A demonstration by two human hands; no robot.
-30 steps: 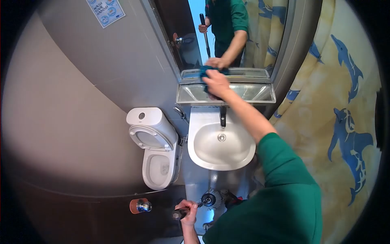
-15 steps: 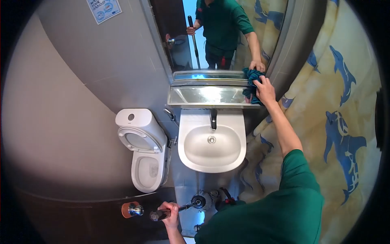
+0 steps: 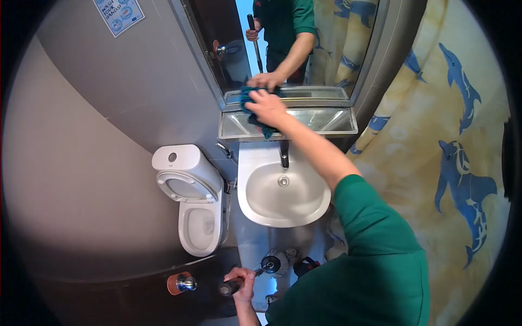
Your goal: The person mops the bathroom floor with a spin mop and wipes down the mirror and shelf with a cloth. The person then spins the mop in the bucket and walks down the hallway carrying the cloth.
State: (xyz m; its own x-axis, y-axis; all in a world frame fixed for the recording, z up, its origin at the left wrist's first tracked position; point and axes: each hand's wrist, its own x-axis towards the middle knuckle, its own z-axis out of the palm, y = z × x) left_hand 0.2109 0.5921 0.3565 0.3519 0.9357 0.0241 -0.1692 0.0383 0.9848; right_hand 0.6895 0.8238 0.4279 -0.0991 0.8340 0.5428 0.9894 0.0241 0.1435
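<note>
My right hand [image 3: 266,108] presses a crumpled dark teal cloth [image 3: 261,129] against the lower left part of the mirror [image 3: 337,54], just above the glass shelf [image 3: 321,120]. Low in the view, my left hand [image 3: 242,283] is wrapped round the dark handle [image 3: 230,287] of a mop. The mop's round black head with grey strands [image 3: 278,263] rests on the floor below the sink. In the mirror, a reflection shows both arms, the cloth and the upright handle.
A white sink [image 3: 285,204] with a black tap [image 3: 284,155] is under the shelf. To its left stands a toilet [image 3: 200,228] with its lid raised. A dolphin-print curtain [image 3: 413,163] hangs at the right. The door knob [image 3: 187,283] is at the lower left.
Over the last second my right hand moved with the cloth to the shelf's right end, then back to its left side. My left hand kept hold of the mop handle.
</note>
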